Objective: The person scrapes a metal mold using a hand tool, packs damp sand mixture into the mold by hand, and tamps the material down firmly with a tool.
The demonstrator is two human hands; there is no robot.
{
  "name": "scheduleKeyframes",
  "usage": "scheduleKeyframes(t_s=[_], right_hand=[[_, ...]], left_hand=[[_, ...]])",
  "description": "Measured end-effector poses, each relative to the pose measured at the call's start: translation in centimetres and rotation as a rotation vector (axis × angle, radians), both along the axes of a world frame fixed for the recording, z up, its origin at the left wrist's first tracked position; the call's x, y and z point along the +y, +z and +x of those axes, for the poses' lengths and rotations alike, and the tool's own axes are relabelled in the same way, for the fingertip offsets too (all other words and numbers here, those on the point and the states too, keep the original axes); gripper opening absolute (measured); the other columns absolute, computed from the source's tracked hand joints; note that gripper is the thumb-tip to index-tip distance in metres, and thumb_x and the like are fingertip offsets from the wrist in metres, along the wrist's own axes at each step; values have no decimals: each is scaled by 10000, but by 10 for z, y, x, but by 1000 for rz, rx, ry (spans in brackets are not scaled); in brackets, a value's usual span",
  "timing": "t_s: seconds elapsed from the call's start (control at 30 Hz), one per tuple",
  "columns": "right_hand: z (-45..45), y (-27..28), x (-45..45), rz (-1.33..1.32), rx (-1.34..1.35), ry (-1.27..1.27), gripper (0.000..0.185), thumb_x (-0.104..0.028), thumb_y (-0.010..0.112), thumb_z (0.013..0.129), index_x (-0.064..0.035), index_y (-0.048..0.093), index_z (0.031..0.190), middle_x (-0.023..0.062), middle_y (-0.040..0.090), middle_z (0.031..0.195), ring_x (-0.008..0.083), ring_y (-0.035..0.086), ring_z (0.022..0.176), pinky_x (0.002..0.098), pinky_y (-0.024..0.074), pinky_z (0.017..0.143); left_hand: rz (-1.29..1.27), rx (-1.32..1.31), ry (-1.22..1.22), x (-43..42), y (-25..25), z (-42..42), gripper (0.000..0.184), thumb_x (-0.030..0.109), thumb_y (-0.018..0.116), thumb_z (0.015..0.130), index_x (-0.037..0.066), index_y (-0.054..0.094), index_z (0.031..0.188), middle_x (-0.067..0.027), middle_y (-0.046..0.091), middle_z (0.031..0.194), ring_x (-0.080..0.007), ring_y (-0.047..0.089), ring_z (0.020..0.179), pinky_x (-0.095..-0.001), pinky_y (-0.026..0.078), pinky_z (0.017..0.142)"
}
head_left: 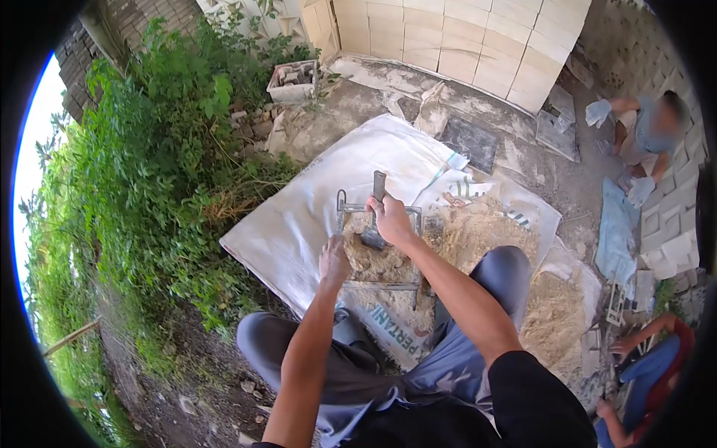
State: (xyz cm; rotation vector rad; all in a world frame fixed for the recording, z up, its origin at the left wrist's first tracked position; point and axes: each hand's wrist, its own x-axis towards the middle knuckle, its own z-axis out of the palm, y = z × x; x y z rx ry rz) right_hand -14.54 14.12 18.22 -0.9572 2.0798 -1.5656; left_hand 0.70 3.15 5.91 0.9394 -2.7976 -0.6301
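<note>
A metal mould frame lies on a white woven sack between my knees, with a sandy tan mix inside it. My right hand is wrapped around the handle of a trowel. The trowel's dark blade points down into the mix within the frame. At the frame's left side, my left hand is closed on the side bar, its fingertips partly hidden. More loose mix is heaped on the sack right of the frame.
A square dark slab lies beyond the sack. Dense green plants border the left, near a plastic tub. Stacked pale tiles stand behind. One gloved person squats at right; another person works at lower right.
</note>
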Motion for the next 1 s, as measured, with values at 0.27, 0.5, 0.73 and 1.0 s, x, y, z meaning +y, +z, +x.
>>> scheduleKeyframes(t_s=[0.27, 0.5, 0.73, 1.0], right_hand=[[-12, 132, 30, -138, 3, -45, 142, -96, 462, 932, 29, 528, 923, 154, 612, 744, 295, 600, 680, 386, 452, 635], [-25, 109, 52, -152, -67, -85, 125, -74, 447, 932, 24, 524, 937, 166, 616, 759, 308, 608, 699, 402, 456, 640], [-35, 113, 51, -92, -115, -124, 123, -73, 441, 927, 20, 522, 937, 168, 601, 748, 316, 603, 693, 408, 450, 641], [-38, 121, 57, -145, -95, -144, 130, -67, 432, 917, 28, 519, 936, 189, 597, 745, 340, 594, 695, 424, 434, 639]], left_hand=[[-167, -36, -137, 3, -32, -39, 556, 55, 519, 813, -67, 343, 1326, -225, 440, 1322, -379, 421, 1201, -422, 346, 1030], [-5, -87, 105, 25, -42, -44, 535, 51, 571, 779, -51, 415, 1281, -238, 511, 1231, -393, 442, 1180, -437, 351, 1015], [18, 112, -48, 32, 0, -79, 526, 41, 534, 761, 27, 443, 1279, -193, 489, 1278, -354, 418, 1222, -432, 342, 1036], [-213, -56, -351, 32, -21, -87, 620, 54, 537, 707, 7, 415, 1313, -167, 432, 1351, -297, 341, 1318, -505, 197, 1116]])
